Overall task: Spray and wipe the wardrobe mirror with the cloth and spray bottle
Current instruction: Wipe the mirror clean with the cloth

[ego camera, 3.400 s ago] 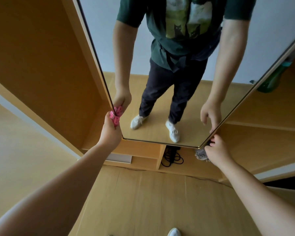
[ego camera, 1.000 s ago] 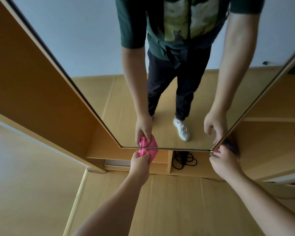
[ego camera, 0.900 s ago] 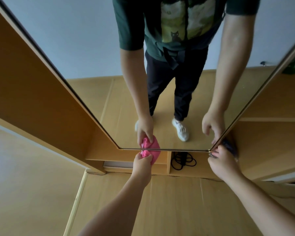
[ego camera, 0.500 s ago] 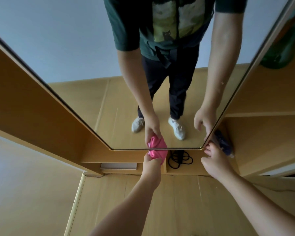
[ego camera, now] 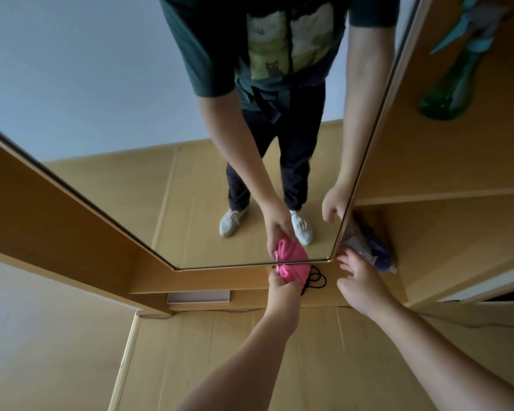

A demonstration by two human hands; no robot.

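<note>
My left hand (ego camera: 282,287) was clenched around the pink cloth (ego camera: 295,272), fingers curled into its bunched folds. I held the cloth against the bottom edge of the mirror (ego camera: 107,84), near its lower right corner, so the pink wad and its reflection met along the thin frame.

My right hand (ego camera: 361,281) held nothing. Its fingers were spread and loose, reaching toward that same lower right corner. The fingertips lay just beside the frame, but I could not tell whether they touched it.

The spray bottle (ego camera: 453,84), green with a pale blue-green trigger head, stood upright on a wooden shelf (ego camera: 445,161) to the right of the mirror, well apart from both my hands.

Lower down on that side, in the compartment under that shelf, a patterned purple and grey bundle (ego camera: 368,246) lay just beyond my right fingers, partly tucked behind the mirror's edge. A coil of black cord (ego camera: 317,280) sat on the wardrobe's bottom board, right beside the cloth and my left knuckles. Further left under the mirror, a flat white box (ego camera: 198,296) lay in a low gap.

In the glass I saw my dark green shirt, dark trousers and white shoes on the tan floor (ego camera: 250,357).
</note>
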